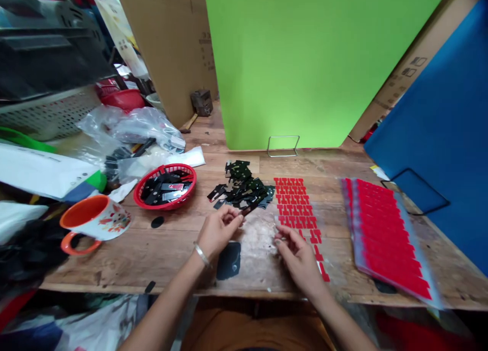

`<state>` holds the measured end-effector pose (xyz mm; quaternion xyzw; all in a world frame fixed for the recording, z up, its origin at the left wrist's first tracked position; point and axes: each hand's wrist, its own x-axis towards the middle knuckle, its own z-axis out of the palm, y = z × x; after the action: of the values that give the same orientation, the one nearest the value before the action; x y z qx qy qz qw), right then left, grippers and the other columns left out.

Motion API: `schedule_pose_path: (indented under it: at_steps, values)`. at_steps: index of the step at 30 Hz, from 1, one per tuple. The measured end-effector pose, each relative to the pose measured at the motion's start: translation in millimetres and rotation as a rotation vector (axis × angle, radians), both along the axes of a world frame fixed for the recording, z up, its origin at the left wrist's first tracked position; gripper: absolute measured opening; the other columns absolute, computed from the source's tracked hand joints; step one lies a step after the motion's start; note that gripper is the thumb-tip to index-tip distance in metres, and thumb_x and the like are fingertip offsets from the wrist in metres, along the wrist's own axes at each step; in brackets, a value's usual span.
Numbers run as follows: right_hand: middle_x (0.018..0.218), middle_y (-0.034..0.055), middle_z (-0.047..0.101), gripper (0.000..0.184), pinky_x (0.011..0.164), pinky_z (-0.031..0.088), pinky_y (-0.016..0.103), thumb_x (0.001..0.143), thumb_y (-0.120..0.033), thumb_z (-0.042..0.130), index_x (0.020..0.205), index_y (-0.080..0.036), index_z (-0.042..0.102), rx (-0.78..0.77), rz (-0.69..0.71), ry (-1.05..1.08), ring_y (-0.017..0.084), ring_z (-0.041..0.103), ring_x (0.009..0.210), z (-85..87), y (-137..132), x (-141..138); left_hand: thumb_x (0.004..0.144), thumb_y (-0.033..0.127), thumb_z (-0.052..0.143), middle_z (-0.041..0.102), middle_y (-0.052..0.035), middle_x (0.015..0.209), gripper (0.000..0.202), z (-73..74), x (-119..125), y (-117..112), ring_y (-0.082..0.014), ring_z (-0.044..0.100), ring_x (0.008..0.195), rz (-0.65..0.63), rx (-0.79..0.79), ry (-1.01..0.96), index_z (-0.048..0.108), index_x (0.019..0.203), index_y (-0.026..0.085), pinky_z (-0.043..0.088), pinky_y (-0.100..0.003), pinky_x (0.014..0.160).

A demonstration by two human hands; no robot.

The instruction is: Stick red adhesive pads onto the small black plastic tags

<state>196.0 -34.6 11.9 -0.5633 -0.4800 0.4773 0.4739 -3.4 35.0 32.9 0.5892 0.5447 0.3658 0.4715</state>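
At the left hand's two o'clock, a dark strip is pinched by thumb and forefinger, its long axis aimed likewise. At three o'clock from it, rows of red shapes are partly covered by the nearer right hand, fingers curled, their hold unclear.

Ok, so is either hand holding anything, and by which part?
The left hand seems to pinch a dark flat piece by its near end; whether the right hand holds anything can't be told.
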Motion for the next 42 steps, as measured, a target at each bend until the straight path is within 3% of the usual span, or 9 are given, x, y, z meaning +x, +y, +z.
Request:
schedule_pose_path:
  at_steps: [4, 8, 14, 17, 21, 24, 30, 35, 42]
  values:
    - [0.094, 0.0040, 0.058, 0.049, 0.053, 0.042, 0.021, 0.077, -0.037, 0.057, 0.122, -0.022, 0.045, 0.026, -0.028, 0.071, 0.011, 0.051, 0.064, 4.4, 8, -2, 0.071, 0.032, 0.061, 0.065, -0.0037, 0.068, 0.021, 10.5, 19, -22, -0.0132, 0.060, 0.062, -0.128, -0.237, -0.266, 0.048, 0.072, 0.016, 0.044, -0.021, 0.055]
    - [0.068, -0.0009, 0.058, 0.025, 0.046, 0.037, 0.019, 0.075, -0.035, 0.059, 0.094, -0.019, 0.060, 0.014, 0.021, 0.137, 0.010, 0.049, 0.054, 7.8, 13, 2, 0.070, 0.030, 0.064, 0.064, -0.0026, 0.062, 0.021, 16.8, 27, -31, -0.0104, 0.057, 0.055, -0.196, -0.321, -0.306, 0.049, 0.070, 0.015, 0.042, -0.018, 0.051]
    - [0.060, -0.0004, 0.061, 0.026, 0.040, 0.033, 0.017, 0.071, -0.038, 0.063, 0.079, -0.016, 0.053, -0.186, -0.032, 0.454, 0.006, 0.046, 0.040, 5.8, -1, -9, 0.068, 0.025, 0.067, 0.064, -0.0013, 0.074, 0.028, 1.0, 46, -45, -0.0104, 0.058, 0.068, -0.036, -0.336, -0.544, 0.056, 0.092, 0.015, 0.044, -0.020, 0.064]
    - [0.058, -0.0005, 0.061, 0.023, 0.042, 0.035, 0.018, 0.073, -0.036, 0.061, 0.078, -0.016, 0.052, -0.205, -0.007, 0.465, 0.007, 0.048, 0.040, 5.1, -10, -15, 0.070, 0.026, 0.066, 0.061, -0.0009, 0.072, 0.019, -9.1, 58, -52, -0.0094, 0.057, 0.066, 0.011, -0.387, -0.604, 0.059, 0.082, 0.013, 0.045, -0.020, 0.067]
    - [0.064, -0.0003, 0.061, 0.017, 0.047, 0.039, 0.021, 0.076, -0.032, 0.056, 0.083, -0.016, 0.056, -0.077, 0.032, 0.175, 0.010, 0.052, 0.048, 6.3, -7, 11, 0.071, 0.027, 0.065, 0.063, -0.0021, 0.079, 0.018, -8.0, 61, -50, -0.0120, 0.060, 0.076, 0.043, -0.469, -0.667, 0.055, 0.079, 0.014, 0.047, -0.025, 0.077]
    - [0.076, 0.0020, 0.062, 0.011, 0.064, 0.042, 0.025, 0.078, -0.024, 0.051, 0.081, -0.017, 0.060, 0.110, -0.090, -0.245, 0.015, 0.057, 0.070, 7.0, 3, 54, 0.072, 0.030, 0.064, 0.062, -0.0023, 0.076, 0.021, -1.4, 62, -46, -0.0149, 0.062, 0.070, -0.007, -0.586, -0.619, 0.051, 0.081, 0.016, 0.052, -0.032, 0.070]
    - [0.080, 0.0052, 0.059, 0.015, 0.071, 0.038, 0.027, 0.076, -0.010, 0.047, 0.078, -0.017, 0.060, 0.136, -0.128, -0.858, 0.018, 0.054, 0.079, -3.3, 17, 110, 0.066, 0.028, 0.069, 0.058, 0.0002, 0.069, 0.027, -4.6, 86, -43, -0.0108, 0.059, 0.061, -0.103, -0.565, -0.506, 0.052, 0.082, 0.015, 0.052, -0.024, 0.060]
    - [0.081, 0.0058, 0.057, 0.016, 0.066, 0.036, 0.024, 0.074, -0.008, 0.047, 0.076, -0.017, 0.060, 0.086, -0.057, -0.972, 0.016, 0.052, 0.072, -14.1, 24, 113, 0.066, 0.029, 0.067, 0.063, -0.0048, 0.073, 0.028, -15.5, 109, -37, -0.0116, 0.060, 0.060, -0.192, -0.497, -0.455, 0.055, 0.085, 0.012, 0.051, -0.024, 0.059]
    - [0.062, -0.0006, 0.056, 0.009, 0.054, 0.030, 0.021, 0.067, -0.009, 0.054, 0.064, -0.018, 0.055, -0.040, 0.096, -0.896, 0.012, 0.049, 0.059, -6.9, 28, 114, 0.069, 0.030, 0.064, 0.065, -0.0061, 0.071, 0.025, -25.0, 124, -25, -0.0122, 0.062, 0.057, -0.194, -0.441, -0.423, 0.053, 0.081, 0.012, 0.052, -0.025, 0.056]
